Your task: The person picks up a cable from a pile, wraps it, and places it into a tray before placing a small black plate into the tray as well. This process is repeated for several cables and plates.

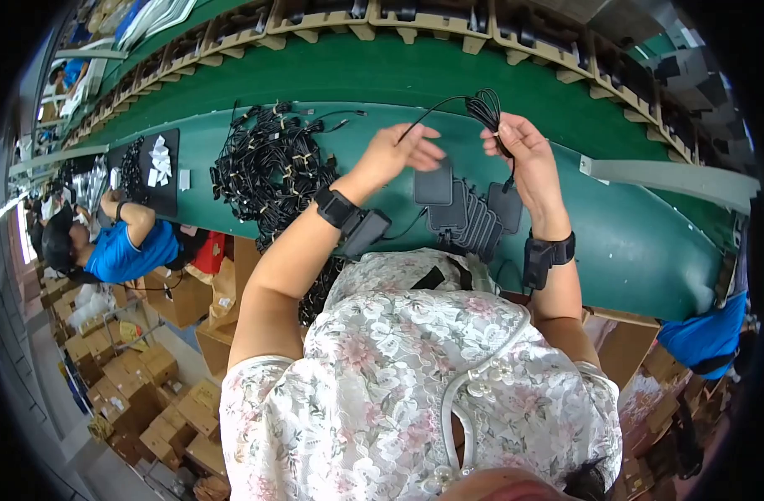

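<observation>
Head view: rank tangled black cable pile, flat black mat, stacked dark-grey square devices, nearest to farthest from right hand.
1. Stacked dark-grey square devices: below-left of right hand.
2. Tangled black cable pile: farther left.
3. Flat black mat: far left.

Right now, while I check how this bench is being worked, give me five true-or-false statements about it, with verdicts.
1. The right hand holds a coiled black cable. True.
2. The left hand rests on the pile of cables. False: the left hand is to the right of the pile of cables, apart from it, and a strand of the coiled black cable reaches that hand.
3. The flat dark boxes lie on a green table. True.
4. The pile of cables lies to the right of the flat dark boxes. False: it lies to their left.
5. The co-worker at the left wears a red shirt. False: the co-worker's shirt is blue.
</observation>
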Motion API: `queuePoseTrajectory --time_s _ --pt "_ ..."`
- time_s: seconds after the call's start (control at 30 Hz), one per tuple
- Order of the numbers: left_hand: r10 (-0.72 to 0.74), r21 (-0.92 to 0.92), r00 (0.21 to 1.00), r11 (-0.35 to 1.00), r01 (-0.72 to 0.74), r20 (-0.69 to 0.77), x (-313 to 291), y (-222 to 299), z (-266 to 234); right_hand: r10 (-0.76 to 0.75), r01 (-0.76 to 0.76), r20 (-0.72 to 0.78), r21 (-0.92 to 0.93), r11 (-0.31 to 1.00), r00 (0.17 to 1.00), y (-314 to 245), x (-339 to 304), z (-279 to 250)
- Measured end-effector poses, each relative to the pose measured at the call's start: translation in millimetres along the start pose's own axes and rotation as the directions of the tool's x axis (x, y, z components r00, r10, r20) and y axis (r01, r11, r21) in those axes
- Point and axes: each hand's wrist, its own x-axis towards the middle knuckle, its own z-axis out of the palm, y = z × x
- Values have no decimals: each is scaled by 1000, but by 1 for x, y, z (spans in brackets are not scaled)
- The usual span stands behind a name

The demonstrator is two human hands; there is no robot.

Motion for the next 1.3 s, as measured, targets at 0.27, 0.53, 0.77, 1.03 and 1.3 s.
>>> queuePoseTrajectory --time_s 0.27,0.53,0.77,1.03,1.3 --pt "153 -720 988 683 -121 -21 18 -16 57 -754 123 200 -980 -159 626 -7 -33 44" --pt "59 -216 865 975 58 499 10 -17 46 -52 480 495 -859 -178 867 -13 -56 17" --pt "355 -301 928 878 -372 -113 12 -55 39 -496 147 339 -911 -386 800 -81 -4 -87" --pt "6 -290 979 955 -66 -204 -27 -107 25 -609 -605 -406 -781 -156 681 -195 74 -256" --pt "-141 -389 936 921 4 -323 -47 -118 34 -447 -628 -468 -702 -336 763 -205 113 -253"
